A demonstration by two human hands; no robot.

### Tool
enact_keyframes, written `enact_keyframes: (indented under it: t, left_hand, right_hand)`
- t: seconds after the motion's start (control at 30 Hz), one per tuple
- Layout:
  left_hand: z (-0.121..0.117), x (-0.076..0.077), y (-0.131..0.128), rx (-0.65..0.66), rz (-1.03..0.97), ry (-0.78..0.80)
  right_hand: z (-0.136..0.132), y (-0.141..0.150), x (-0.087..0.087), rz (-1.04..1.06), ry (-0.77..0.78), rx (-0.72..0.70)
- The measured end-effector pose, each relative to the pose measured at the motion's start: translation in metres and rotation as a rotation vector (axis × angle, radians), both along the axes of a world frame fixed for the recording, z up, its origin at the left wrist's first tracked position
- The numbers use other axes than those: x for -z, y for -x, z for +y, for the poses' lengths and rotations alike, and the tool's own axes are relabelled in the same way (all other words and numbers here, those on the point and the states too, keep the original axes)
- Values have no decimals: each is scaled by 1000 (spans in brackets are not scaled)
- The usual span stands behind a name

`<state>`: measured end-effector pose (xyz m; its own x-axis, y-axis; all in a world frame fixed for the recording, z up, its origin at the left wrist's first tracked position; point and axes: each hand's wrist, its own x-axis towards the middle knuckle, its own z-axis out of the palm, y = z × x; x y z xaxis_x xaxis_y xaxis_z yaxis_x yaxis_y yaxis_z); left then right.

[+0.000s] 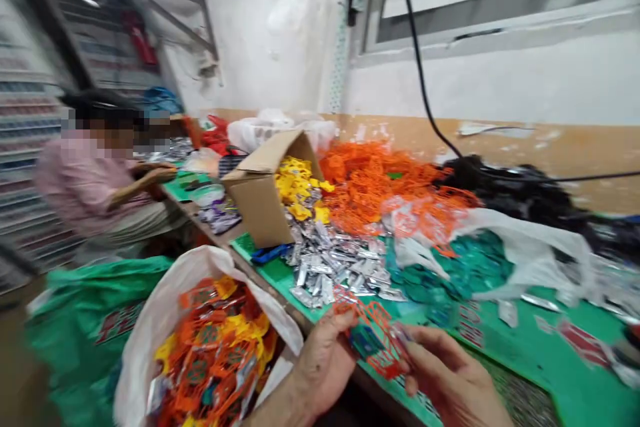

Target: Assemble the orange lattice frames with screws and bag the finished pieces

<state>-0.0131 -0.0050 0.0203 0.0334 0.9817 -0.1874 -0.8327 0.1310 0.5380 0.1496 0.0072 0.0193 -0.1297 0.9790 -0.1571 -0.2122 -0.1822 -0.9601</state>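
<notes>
My left hand (323, 367) and my right hand (450, 380) hold an orange plastic lattice piece (375, 340) between their fingers, low in the head view. A teal piece (363, 340) and a small silver sachet sit against it. Just left of my left hand stands a white plastic bag (165, 300), filled with orange, yellow and silver pieces (215, 347). Ahead of my hands, a green-topped table (550, 347) carries heaps of silver sachets (335, 267), orange lattice (380, 180) and teal pieces (450, 273).
An open cardboard box (260, 193) lies tilted on the table, with yellow pieces (297, 183) beside it. A seated person in a pink top (85, 187) works at the far left. A black heap (520, 193) lies against the wall, and a black cable (420, 47) hangs above it.
</notes>
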Motion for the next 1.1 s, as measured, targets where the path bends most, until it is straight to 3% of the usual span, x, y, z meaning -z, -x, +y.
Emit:
enact_keyframes:
  t: [0.1, 0.37, 0.47, 0.57, 0.6, 0.67, 0.73, 0.9, 1.0, 1.1]
  left_hand:
    - [3, 4, -2, 48, 68, -34]
    - [2, 15, -2, 138, 254, -53]
    - [0, 20, 10, 23, 595, -72]
    - [-6, 13, 23, -256, 1169, -228]
    - [-8, 8, 26, -256, 1303, -305]
    - [-10, -3, 26, -62, 1436, -411]
    - [-7, -11, 23, 99, 1464, -447]
    - [10, -15, 18, 268, 1421, -490]
    - [14, -14, 17, 309, 1365, -487]
    - [13, -11, 16, 290, 1266, -444]
  right_hand:
    - [-5, 3, -8, 84, 139, -12]
    - [1, -1, -10, 107, 146, -161]
    - [3, 1, -6, 69, 87, -91]
    - [3, 5, -2, -3, 26, -18]
    - [3, 7, 0, -30, 6, -14]
    - [3, 9, 2, -90, -46, -35]
    - [3, 11, 4, -173, -124, -63]
    - [3, 12, 4, -434, -442, -79]
    - [2, 13, 6, -501, -647, -31]
    - [-1, 14, 12, -524, -720, 110]
